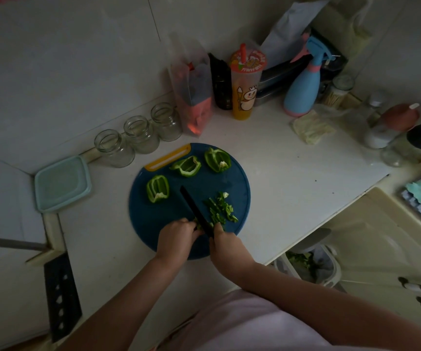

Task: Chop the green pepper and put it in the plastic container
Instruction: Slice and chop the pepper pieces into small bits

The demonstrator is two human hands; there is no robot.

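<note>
**Green pepper under the knife on a round blue board**

Nearest, at the left, a black cleaver [61,297] with a row of holes in its blade lies flat on the white bench [275,188]. Below the bench edge on the right stands a bin [308,264] with green scraps inside.

Both hands work at the near edge of the cutting board [153,224]. The left hand [179,235] has its fingers curled down, pinning a small piece of green pepper [199,226] against the board. The right hand [226,243] is wrapped round the handle of a knife [195,209]. Its black blade angles away to the far left, and the part nearest the handle sits against the pepper at the left fingertips.

Just right of the blade lies a loose heap of chopped strips [221,211]. Farther back on the board, three larger pepper sections lie with their insides up. One [157,188] is on the left, one [186,167] is beside the board's yellow handle slot, and one [217,159] is at the far right.

Left of the board, in the corner by the wall, sits the pale teal plastic container [62,183] with its lid on, apart from the board.

Beyond it, three glass jars [141,134] line the wall. At the back stand a clear bag [191,92] with red contents, a dark bottle [221,82], a printed drink cup [246,82] and a blue spray bottle [303,84]. A folded cloth [312,129] lies nearer, to the right.
</note>
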